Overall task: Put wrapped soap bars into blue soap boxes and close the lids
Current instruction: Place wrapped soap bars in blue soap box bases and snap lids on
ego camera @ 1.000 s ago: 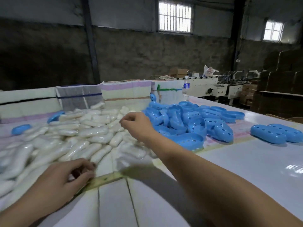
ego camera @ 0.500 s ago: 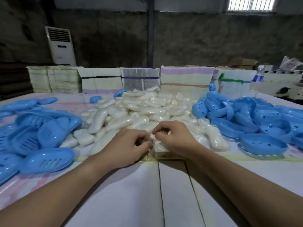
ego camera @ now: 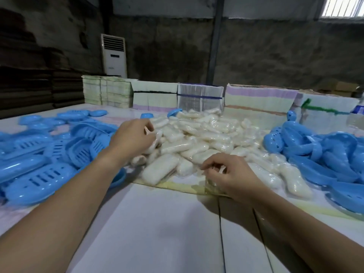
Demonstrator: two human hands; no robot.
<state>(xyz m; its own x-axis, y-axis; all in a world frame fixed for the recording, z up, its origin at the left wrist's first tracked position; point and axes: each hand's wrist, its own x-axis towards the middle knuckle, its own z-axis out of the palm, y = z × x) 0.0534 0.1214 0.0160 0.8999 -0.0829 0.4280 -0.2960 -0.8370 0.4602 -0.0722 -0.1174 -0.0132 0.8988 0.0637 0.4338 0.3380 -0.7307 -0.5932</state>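
A heap of white wrapped soap bars (ego camera: 201,138) lies in the middle of the table. My left hand (ego camera: 132,137) rests on the heap's left side, fingers curled around a wrapped soap bar (ego camera: 155,137). My right hand (ego camera: 230,174) sits at the heap's near edge, fingers pinching clear plastic wrap (ego camera: 211,184) on the table. Blue slotted soap box parts (ego camera: 39,178) are piled at the left. More blue soap box shells (ego camera: 323,152) are piled at the right.
Stacks of flat white cartons (ego camera: 256,103) line the table's far edge behind the heap. A white standing air conditioner (ego camera: 113,54) is against the back wall. A water bottle (ego camera: 357,115) stands at the far right. White table surface (ego camera: 157,233) lies between my forearms.
The view has swung left, bringing the left pile of blue boxes into sight. My left hand moved from beside my right hand up onto the heap's left side. My right hand stayed at the near edge.
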